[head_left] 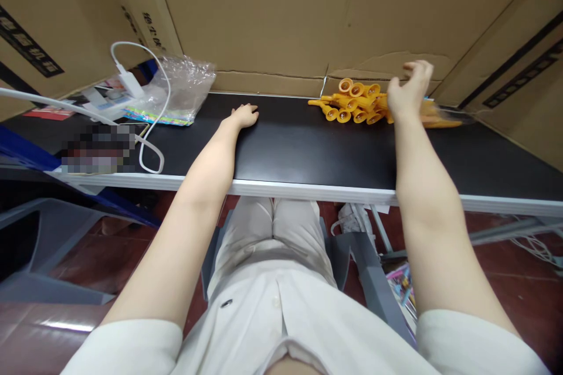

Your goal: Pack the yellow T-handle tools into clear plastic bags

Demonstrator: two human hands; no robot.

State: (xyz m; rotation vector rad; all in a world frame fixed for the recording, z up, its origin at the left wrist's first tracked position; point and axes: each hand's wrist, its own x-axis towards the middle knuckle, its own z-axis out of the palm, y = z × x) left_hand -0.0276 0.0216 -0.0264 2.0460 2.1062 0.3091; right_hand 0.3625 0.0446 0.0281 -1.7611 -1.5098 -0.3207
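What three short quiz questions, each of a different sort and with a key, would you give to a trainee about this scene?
1. True or false: the left hand rests on the black table and holds nothing.
2. Where is the right hand? A: flat on the table. B: raised, fingers open, by the orange plastic parts. C: under the table.
3. Fill the gap: the wall behind the table is made of ____.
Key: 1 true; 2 B; 3 cardboard.
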